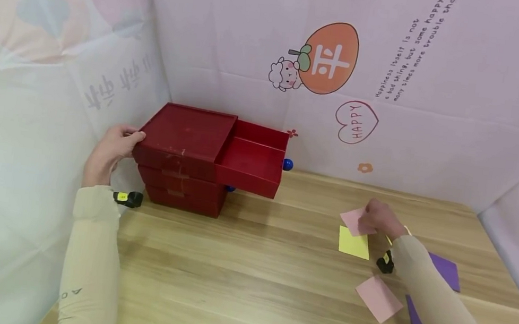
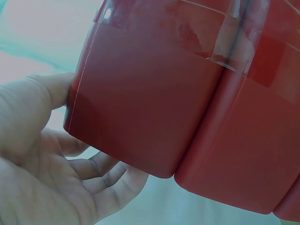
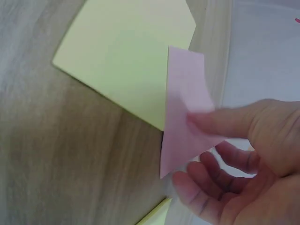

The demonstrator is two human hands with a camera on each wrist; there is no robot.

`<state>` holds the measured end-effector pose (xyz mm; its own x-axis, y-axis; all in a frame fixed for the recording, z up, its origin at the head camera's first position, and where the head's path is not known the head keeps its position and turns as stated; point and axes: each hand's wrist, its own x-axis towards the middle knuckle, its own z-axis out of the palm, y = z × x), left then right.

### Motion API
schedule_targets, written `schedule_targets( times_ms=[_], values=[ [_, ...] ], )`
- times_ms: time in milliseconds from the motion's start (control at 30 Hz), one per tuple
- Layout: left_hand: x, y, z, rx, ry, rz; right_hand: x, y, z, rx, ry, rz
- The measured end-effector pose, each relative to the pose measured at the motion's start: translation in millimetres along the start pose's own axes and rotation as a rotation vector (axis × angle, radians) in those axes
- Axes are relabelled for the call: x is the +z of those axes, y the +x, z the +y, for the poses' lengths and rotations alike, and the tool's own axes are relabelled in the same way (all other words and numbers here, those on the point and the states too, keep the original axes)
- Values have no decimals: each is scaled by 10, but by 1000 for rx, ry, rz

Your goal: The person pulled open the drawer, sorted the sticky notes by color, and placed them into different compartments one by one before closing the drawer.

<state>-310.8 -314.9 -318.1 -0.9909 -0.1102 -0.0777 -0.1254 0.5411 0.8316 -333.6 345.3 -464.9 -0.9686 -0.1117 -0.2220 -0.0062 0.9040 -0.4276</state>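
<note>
My left hand (image 1: 110,154) grips the rear corner of a red drawer cabinet (image 1: 186,132), thumb on one side and fingers bent around the back edge (image 2: 108,164). The cabinet's top drawer (image 1: 254,164) is pulled out to the right, its red bottom in view, with a blue ball knob (image 1: 288,164) on its front. Between thumb and fingers, my right hand (image 1: 383,219) pinches a pink paper note (image 3: 183,103). That note overlaps a yellow paper note (image 1: 353,243) in the head view. Another yellow sheet's edge (image 3: 157,214) shows low in the right wrist view.
A second pink note (image 1: 378,298) lies nearer on the wooden table (image 1: 245,283). Purple notes (image 1: 446,270) lie partly under the right forearm. Clear tape (image 2: 229,37) runs over the cabinet. Printed white cloth (image 1: 235,36) hangs behind and at both sides.
</note>
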Motion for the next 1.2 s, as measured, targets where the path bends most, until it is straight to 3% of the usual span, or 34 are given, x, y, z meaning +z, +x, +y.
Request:
schedule_targets(
  times_ms=[267,633,967,1200],
  values=[
    [4,11,-14,-9,2,6,6,13,25,-61,5,85],
    [9,15,-18,0,4,3,-134,-21,-11,-148,126,73],
    [-1,17,-35,-10,-9,-7,-310,-95,-284,-146,270,0],
    [9,15,-6,-33,9,12,-454,-103,-494,-170,261,32]
  ],
)
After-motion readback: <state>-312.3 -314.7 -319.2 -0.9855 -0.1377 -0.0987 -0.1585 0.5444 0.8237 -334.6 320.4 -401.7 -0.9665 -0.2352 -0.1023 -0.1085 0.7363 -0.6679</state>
